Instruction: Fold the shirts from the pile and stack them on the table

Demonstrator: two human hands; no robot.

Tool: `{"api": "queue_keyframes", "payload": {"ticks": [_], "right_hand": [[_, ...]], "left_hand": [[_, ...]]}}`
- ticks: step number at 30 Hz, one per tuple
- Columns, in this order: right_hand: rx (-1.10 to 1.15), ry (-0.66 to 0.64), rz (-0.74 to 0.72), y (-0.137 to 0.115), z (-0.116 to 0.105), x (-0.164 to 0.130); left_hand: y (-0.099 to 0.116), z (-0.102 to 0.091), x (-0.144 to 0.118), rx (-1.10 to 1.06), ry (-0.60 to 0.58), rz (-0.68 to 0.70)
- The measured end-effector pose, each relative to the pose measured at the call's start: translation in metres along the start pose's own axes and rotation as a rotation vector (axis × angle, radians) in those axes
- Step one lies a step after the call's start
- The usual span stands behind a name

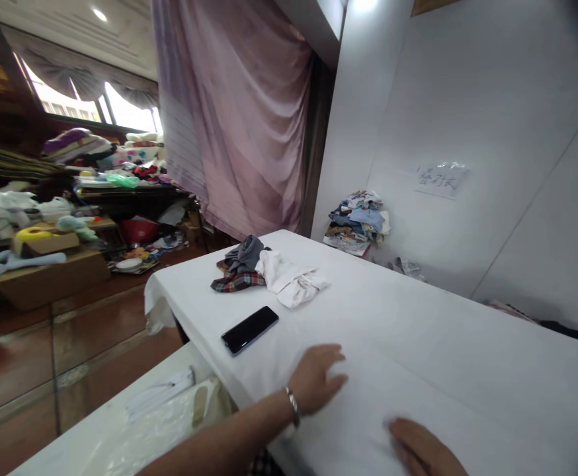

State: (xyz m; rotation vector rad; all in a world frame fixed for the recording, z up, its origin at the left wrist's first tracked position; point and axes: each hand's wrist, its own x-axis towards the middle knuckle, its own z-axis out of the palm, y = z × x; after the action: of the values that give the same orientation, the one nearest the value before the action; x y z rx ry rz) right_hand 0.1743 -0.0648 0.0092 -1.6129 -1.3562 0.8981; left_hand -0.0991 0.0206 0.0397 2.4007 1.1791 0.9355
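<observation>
My left hand (317, 378), with a metal bracelet at the wrist, is over the white-covered table (408, 330). Its thumb and fingers are apart, and nothing is in it. Lower right, my right hand (425, 448) is partly cut off by the frame edge; its fingers look stretched out, slightly blurred, and hold nothing. A black phone (250, 329) lies flat, up and left of my left hand. Beyond it a crumpled white cloth garment (293, 281) touches a dark grey garment (246, 254), which rests on a plaid one (237, 282).
A stack of folded clothes (358, 218) stands past the table's far edge, by the white wall. A pink curtain (249, 119) hangs behind the table. At lower left, a lower white surface bears a plastic bag (160, 423). Boxes (51, 277) and heaped goods fill the far left.
</observation>
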Motion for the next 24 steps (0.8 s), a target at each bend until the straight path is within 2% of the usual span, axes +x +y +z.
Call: {"api": "queue_keyframes", "payload": {"ticks": [1,3,6,10,13,16,18,21,24], "right_hand": [[0.004,-0.032,-0.038,-0.007,0.009,-0.001],[0.014,-0.079,-0.083,-0.017,0.02,-0.001],[-0.039,-0.105,-0.144,-0.021,0.03,0.006],[-0.052,-0.036,-0.226,-0.013,0.041,0.018],[-0.033,-0.075,-0.203,-0.014,0.041,0.021],[0.008,-0.105,-0.12,-0.018,0.033,0.019],[0.095,-0.084,-0.024,-0.015,0.026,0.02],[0.393,-0.006,0.085,-0.005,0.014,0.024],[0.627,0.05,0.097,0.006,0.0,0.031]], "left_hand": [[-0.011,-0.014,0.016,0.082,-0.035,-0.088],[-0.036,-0.041,0.051,0.315,-0.101,-0.347],[-0.077,-0.067,0.091,0.421,-0.063,-0.566],[-0.113,-0.074,0.113,0.449,-0.06,-0.737],[-0.12,-0.075,0.122,0.419,-0.069,-0.777],[-0.109,-0.078,0.138,0.354,-0.043,-0.731],[-0.089,-0.076,0.149,0.305,-0.01,-0.642],[-0.037,-0.056,0.151,0.218,-0.002,-0.412],[0.028,-0.014,0.125,0.107,-0.12,-0.137]]}}
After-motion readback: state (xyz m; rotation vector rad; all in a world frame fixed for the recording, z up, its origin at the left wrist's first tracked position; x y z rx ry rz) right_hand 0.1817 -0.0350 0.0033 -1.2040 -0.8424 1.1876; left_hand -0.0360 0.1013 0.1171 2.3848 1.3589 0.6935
